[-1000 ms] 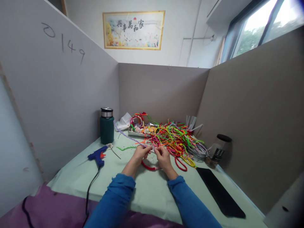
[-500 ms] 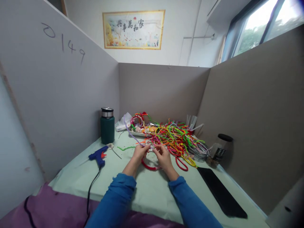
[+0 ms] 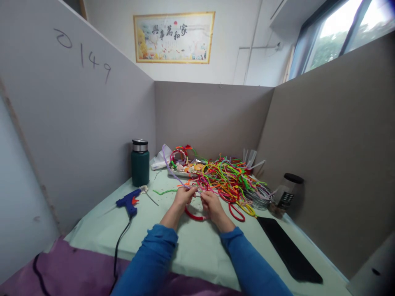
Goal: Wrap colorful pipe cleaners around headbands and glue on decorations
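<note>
My left hand (image 3: pixel 184 196) is closed in a pinch on a ring wrapped partly in red and partly in pale material. A purple pipe cleaner (image 3: pixel 169 166) rises to the upper left from its fingertips. Close beside it, my right hand (image 3: pixel 212 202) pinches the same ring from the other side, with the fingertips a little apart from those of my left. The ring's red section (image 3: pixel 194 216) hangs below, between the two hands. Small details at the fingertips are too fine to make out.
A tangled pile of coloured pipe cleaners (image 3: pixel 228 174) lies behind my hands, beside a tray (image 3: pixel 180 174) of small pieces. Left stand a green bottle (image 3: pixel 140 166) and a blue glue gun (image 3: pixel 128 202); right are a jar (image 3: pixel 285 195) and a black flat object (image 3: pixel 286 248).
My right hand has turned slightly and its fingers have closed in further. The purple pipe cleaner has shifted a little at its upper end.
</note>
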Available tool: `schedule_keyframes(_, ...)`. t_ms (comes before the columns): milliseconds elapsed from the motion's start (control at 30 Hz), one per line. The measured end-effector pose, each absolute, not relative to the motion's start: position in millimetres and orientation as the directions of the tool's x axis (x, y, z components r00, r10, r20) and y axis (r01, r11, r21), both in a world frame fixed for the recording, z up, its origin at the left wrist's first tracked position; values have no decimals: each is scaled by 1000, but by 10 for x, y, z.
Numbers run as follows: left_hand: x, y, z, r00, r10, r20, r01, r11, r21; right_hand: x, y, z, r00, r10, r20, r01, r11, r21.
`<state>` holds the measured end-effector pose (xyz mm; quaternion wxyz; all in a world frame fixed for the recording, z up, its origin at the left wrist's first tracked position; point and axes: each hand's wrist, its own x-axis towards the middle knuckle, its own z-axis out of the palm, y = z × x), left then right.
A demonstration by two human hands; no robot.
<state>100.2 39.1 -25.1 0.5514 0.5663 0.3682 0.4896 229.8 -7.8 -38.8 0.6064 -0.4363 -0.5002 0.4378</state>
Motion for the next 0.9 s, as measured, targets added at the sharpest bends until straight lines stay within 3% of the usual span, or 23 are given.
schedule_keyframes(67, 1006, 401, -248, 232, 958, 170, -107, -148, 983, 2303, -84, -362, -43, 994, 103, -267, 88, -960)
schedule_keyframes(167, 989, 414, -257, 223, 962, 160, -88, -144, 986, 2312, -99, -344, -51, 996, 77, -265, 60, -962)
schedule_keyframes(233, 974, 418, -268, 203, 969, 140, -87, -125, 988, 2308, -101, -354, 85, 984, 157, -141, 168, -976)
schedule_keyframes(333, 967, 413, -281, 206, 971, 123, -83, -108, 991, 2289, -93, -389, 236, 888, 395, 154, 367, -917)
schedule_keyframes(467, 967, 410, -276, 233, 965, 121, -90, -102, 991, 2280, -96, -427, 218, 761, 611, 446, 480, -756)
schedule_keyframes(633, 899, 473, -268, 52, 994, 100, -190, -88, 978, 2315, -140, -433, 193, 673, 714, 588, 503, -634)
schedule_keyframes(767, 849, 525, -271, -37, 998, 50, -275, -58, 960, 2316, -159, -424, 179, 674, 717, 596, 505, -624)
schedule_keyframes(833, 840, 521, -251, 10, 999, 43, -337, -38, 941, 2310, -151, -409, 210, 713, 669, 522, 497, -693)
schedule_keyframes(900, 835, 495, -214, 84, 995, 46, -401, -8, 916, 2312, -138, -382, 234, 815, 530, 346, 439, -829)
